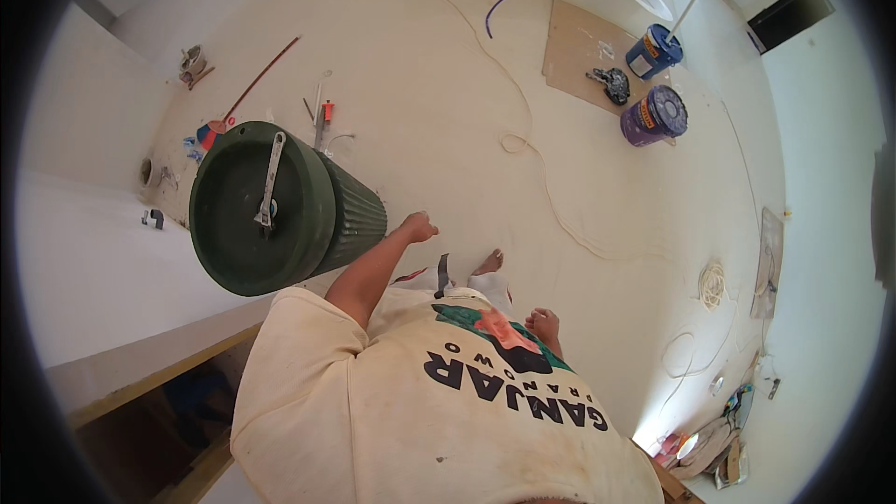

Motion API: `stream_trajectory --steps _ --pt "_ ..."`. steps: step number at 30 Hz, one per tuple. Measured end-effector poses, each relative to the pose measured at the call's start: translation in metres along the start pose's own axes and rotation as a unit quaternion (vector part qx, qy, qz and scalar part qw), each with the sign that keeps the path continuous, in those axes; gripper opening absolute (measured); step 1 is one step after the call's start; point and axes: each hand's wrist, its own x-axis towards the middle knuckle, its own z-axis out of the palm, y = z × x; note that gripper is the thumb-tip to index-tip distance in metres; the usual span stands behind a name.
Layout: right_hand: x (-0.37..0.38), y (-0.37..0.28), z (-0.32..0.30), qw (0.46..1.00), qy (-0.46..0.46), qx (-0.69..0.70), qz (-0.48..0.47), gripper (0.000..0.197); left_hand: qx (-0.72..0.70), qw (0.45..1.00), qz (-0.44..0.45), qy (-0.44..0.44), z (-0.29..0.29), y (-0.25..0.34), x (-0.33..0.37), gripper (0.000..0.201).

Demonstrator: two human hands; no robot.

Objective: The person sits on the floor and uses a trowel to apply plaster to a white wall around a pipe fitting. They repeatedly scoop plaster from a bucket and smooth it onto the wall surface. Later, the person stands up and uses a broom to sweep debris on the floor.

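Observation:
My left hand hangs in front of me with its fingers curled, and I see nothing in it. It is nearest to a dark green ribbed drum, just to its right and apart from it. Across the drum's recessed round top lies a metal adjustable wrench, its jaw end near the middle. My right hand is beside my body on the right, curled into a loose fist with nothing showing in it. One bare foot shows on the pale floor between my hands.
A cream cable snakes over the floor. Blue bucket and purple bucket stand far right by a cardboard sheet. A red-handled tool lies beyond the drum. A coil of cable lies right.

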Motion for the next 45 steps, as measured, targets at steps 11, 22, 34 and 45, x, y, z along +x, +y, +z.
stream_trajectory --steps 11,22,34,45 --pt "0.148 -0.193 -0.018 0.951 -0.098 -0.280 -0.084 0.020 -0.125 0.951 -0.282 0.001 0.004 -0.067 -0.041 0.056" --pt "0.316 -0.509 0.155 0.931 -0.193 -0.252 -0.181 0.022 -0.203 0.927 -0.279 0.144 -0.085 -0.017 0.057 0.047" --pt "0.327 -0.646 0.328 0.896 -0.255 -0.323 -0.168 0.018 -0.184 0.901 -0.348 0.182 -0.191 -0.181 0.185 0.044" --pt "0.445 -0.756 0.420 0.326 -0.343 -0.751 -0.461 0.024 -0.224 0.862 -0.389 0.237 -0.278 -0.216 0.234 0.051"
